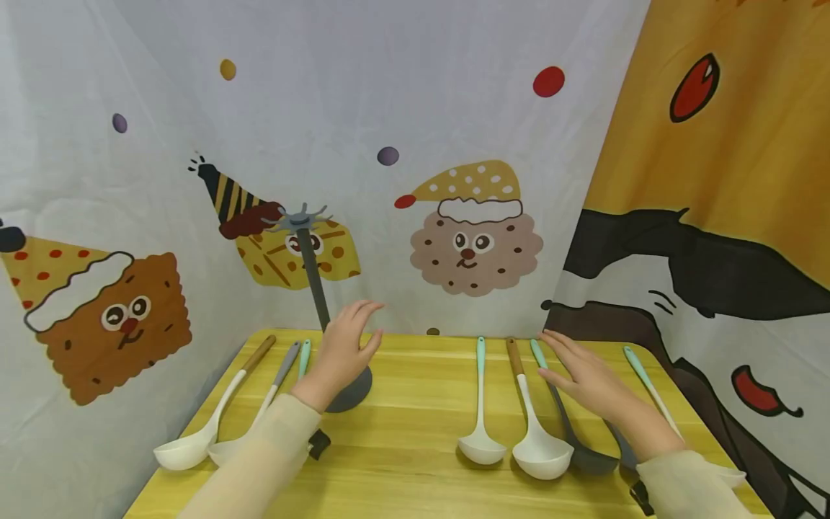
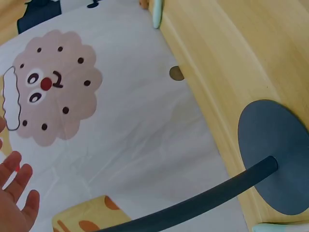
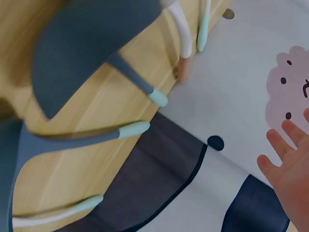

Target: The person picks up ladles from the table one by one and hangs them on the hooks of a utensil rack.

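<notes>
The left hand is in the air by the stand, in front of its pole; the fingers are relaxed and slightly bent, and it has hold of nothing. The right hand is also in the air, with its fingers nearly straight, and it too holds nothing. It is near the mint handles of two dark ladles. The stand is upright on the left part of the surface, with hooks at its top. To its left lie a brown-handled ladle, a grey-handled ladle and a mint handle, partly hidden by the left arm. To the right, three white ladles lie with the dark ones. Behind hangs a printed cloth.
</notes>
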`<state>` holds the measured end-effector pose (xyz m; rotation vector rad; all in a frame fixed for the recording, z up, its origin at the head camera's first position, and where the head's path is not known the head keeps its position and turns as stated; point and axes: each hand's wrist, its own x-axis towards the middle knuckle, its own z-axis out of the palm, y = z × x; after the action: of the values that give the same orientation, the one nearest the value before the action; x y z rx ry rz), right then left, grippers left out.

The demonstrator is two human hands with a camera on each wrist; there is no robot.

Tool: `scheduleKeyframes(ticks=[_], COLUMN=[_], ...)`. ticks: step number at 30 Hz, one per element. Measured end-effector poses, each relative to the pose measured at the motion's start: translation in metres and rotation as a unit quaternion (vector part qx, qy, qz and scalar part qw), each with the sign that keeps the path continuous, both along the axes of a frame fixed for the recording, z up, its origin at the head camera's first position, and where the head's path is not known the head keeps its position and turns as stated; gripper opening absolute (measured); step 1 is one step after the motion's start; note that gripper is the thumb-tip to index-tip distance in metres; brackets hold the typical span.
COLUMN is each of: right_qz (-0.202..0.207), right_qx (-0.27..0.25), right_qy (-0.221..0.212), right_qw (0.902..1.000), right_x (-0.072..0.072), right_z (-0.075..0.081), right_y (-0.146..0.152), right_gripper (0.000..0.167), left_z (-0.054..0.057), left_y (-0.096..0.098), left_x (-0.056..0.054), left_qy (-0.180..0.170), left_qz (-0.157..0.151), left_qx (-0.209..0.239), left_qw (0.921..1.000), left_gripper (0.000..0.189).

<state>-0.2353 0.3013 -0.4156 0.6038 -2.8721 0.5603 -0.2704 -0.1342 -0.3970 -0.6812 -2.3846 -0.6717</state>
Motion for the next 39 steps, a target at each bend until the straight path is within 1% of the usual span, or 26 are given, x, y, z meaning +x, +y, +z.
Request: scheduleKeyframes(ticks=[2, 4, 8, 11, 13, 15, 17, 20, 24, 26, 28, 30, 32, 36, 39], right_qz=[0.003, 0.006, 0.012, 0.022, 0.033, 0.046, 0.057, 0.065, 0.082, 0.097, 0.106, 0.116, 0.124, 0.144, 0.154], right_qx=[-0.011, -0.026, -0.067, -0.103, -0.121, -0.138, -0.148, -0.150, -0.149, -0.151, -0.145, -0.140, -0.135, -0.143, -0.154], right_qy=[0.000, -0.006, -0.037, -0.065, -0.074, -0.081, -0.090, -0.106, -0.136, -0.147, -0.152, -0.155, -0.156, -0.155, -0.158], right_qw=[0.9999, 0.9996, 0.9970, 0.9924, 0.9894, 0.9861, 0.9832, 0.9808, 0.9760, 0.9727, 0.9718, 0.9711, 0.9706, 0.9669, 0.9630], right_x=[-0.003, -0.006, -0.013, -0.020, -0.025, -0.030, -0.035, -0.041, -0.045, -0.045, -0.046, -0.047, -0.048, -0.049, -0.051], right_z=[0.001, 0.002, 0.001, 0.000, -0.002, -0.004, -0.006, -0.009, -0.008, -0.006, -0.005, -0.003, 0.000, 0.005, 0.010], right_y=[-0.006, -0.012, -0.027, -0.042, -0.053, -0.065, -0.078, -0.098, -0.127, -0.143, -0.158, -0.174, -0.189, -0.217, -0.237], right_gripper=[0.066, 0.064, 0.062, 0.062, 0.062, 0.062, 0.063, 0.064, 0.066, 0.066, 0.067, 0.067, 0.068, 0.067, 0.067], left_z=[0.003, 0.004, 0.007, 0.010, 0.013, 0.015, 0.017, 0.016, 0.014, 0.013, 0.013, 0.013, 0.015, 0.020, 0.027], left_y=[-0.003, -0.006, -0.016, -0.024, -0.029, -0.034, -0.039, -0.044, -0.050, -0.051, -0.053, -0.054, -0.055, -0.058, -0.061], left_x=[0.000, -0.001, -0.002, -0.002, -0.001, 0.000, 0.001, 0.000, -0.002, -0.004, -0.005, -0.006, -0.007, -0.009, -0.011], left_qy=[0.015, 0.036, 0.067, 0.066, 0.062, 0.060, 0.064, 0.075, 0.075, 0.075, 0.074, 0.077, 0.073, 0.056, 0.034], left_qz=[0.002, 0.001, 0.004, 0.012, 0.016, 0.021, 0.023, 0.026, 0.026, 0.031, 0.035, 0.040, 0.037, 0.030, 0.028], left_qx=[0.022, 0.045, 0.089, 0.121, 0.145, 0.171, 0.197, 0.233, 0.277, 0.291, 0.302, 0.309, 0.317, 0.324, 0.321], left_qw=[0.9997, 0.9983, 0.9938, 0.9904, 0.9873, 0.9833, 0.9780, 0.9691, 0.9576, 0.9532, 0.9497, 0.9472, 0.9450, 0.9439, 0.9460], left_gripper=[0.038, 0.036, 0.033, 0.032, 0.032, 0.032, 0.032, 0.031, 0.032, 0.033, 0.033, 0.033, 0.034, 0.038, 0.042])
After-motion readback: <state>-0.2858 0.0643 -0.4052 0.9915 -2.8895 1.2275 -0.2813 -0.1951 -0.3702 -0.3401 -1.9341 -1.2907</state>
